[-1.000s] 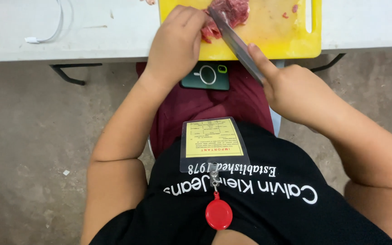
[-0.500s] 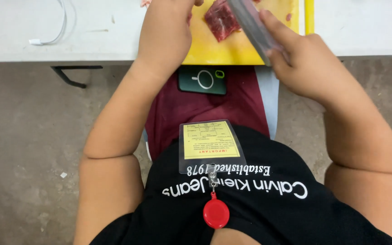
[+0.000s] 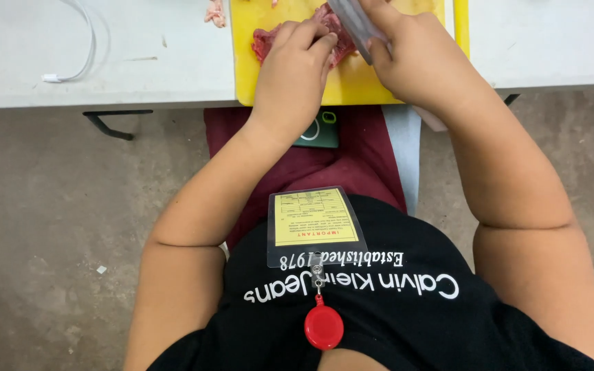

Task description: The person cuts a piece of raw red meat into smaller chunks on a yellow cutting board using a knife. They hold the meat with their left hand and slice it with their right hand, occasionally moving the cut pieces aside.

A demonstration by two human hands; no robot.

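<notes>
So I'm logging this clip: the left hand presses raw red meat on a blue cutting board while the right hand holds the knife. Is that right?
Not quite: the cutting board is yellow, not blue, as the head view shows. The rest holds: the left hand presses the raw red meat while the right hand holds the knife.

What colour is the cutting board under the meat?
The cutting board is bright yellow, shown in the head view under the red meat.
</notes>
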